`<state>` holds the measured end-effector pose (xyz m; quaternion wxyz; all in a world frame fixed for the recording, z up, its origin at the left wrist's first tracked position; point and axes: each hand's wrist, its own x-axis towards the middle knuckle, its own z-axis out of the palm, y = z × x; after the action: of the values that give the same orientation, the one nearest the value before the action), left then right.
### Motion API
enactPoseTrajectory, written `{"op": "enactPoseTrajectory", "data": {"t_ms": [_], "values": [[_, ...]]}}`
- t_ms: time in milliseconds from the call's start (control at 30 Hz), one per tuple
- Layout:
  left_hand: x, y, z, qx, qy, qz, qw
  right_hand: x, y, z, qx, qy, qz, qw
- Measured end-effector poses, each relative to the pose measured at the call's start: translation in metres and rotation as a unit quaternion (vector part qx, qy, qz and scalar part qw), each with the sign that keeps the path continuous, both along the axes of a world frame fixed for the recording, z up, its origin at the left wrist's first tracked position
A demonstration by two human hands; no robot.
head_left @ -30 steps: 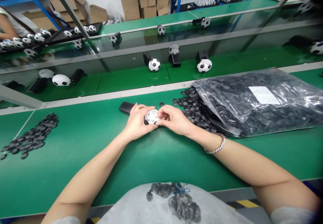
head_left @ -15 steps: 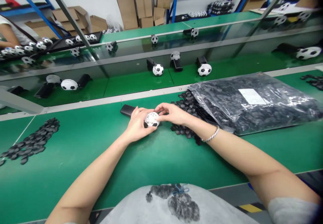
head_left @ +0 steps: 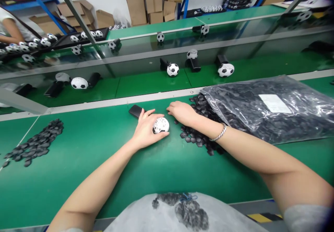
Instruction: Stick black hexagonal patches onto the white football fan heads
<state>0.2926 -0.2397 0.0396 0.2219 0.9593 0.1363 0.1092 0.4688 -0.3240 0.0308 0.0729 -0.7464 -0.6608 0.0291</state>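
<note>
My left hand [head_left: 146,129] curves around a small white soccer ball [head_left: 161,125] with some black patches, holding it down on the green bench. A black flat handle [head_left: 135,111] sticks out beyond the fingers, seemingly joined to the ball, though the hand hides the joint. To the right, my right hand [head_left: 180,113] is at the left edge of a heap of small black patches [head_left: 197,139]. Its fingers are curled together, and whatever is between them is hidden.
A clear plastic bag full of black patches [head_left: 242,117] lies at right. Another patch pile [head_left: 39,143] is at left. Beyond the metal rail [head_left: 109,103], a green belt [head_left: 146,82] carries several balls with handles. Across it, a person's arm [head_left: 13,30] shows beside trayed balls.
My right hand has left the ball and moved right to the black patches, its fingers curling. My left hand stays on the ball, with its fingers a little more spread. The view has shifted slightly.
</note>
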Motion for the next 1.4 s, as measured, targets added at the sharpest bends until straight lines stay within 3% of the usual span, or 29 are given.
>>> {"op": "enactPoseTrajectory", "data": {"t_ms": [100, 300, 433, 500, 667, 833, 933, 1200, 1400], "values": [[0.002, 0.002, 0.001, -0.016, -0.006, -0.011, 1.000, 0.003, -0.001, -0.002, 0.014, 0.040, -0.022, 0.999], [-0.001, 0.007, 0.003, -0.049, 0.000, -0.100, 0.994, 0.008, -0.015, 0.003, 0.065, 0.187, -0.039, 0.979], [-0.005, -0.005, 0.001, -0.045, -0.007, 0.011, 0.999, -0.001, -0.041, 0.010, 0.152, 0.305, -0.013, 0.940], [-0.005, -0.007, 0.000, -0.069, -0.015, 0.024, 0.997, -0.008, -0.050, 0.012, 0.168, 0.335, 0.005, 0.927], [-0.005, 0.009, 0.000, -0.145, -0.035, -0.113, 0.982, -0.022, -0.052, 0.009, 0.163, 0.332, 0.076, 0.926], [-0.006, 0.013, -0.004, -0.158, -0.061, -0.128, 0.977, -0.032, -0.046, 0.005, 0.177, 0.316, 0.144, 0.921], [-0.004, 0.008, -0.007, -0.169, -0.076, -0.112, 0.976, -0.038, -0.044, 0.004, 0.186, 0.322, 0.124, 0.920], [-0.001, 0.002, -0.002, -0.164, -0.065, -0.100, 0.979, -0.043, -0.041, -0.002, 0.179, 0.454, 0.052, 0.871], [-0.002, 0.002, -0.001, -0.167, -0.058, -0.093, 0.980, -0.046, -0.040, -0.003, 0.196, 0.453, 0.037, 0.869]]}}
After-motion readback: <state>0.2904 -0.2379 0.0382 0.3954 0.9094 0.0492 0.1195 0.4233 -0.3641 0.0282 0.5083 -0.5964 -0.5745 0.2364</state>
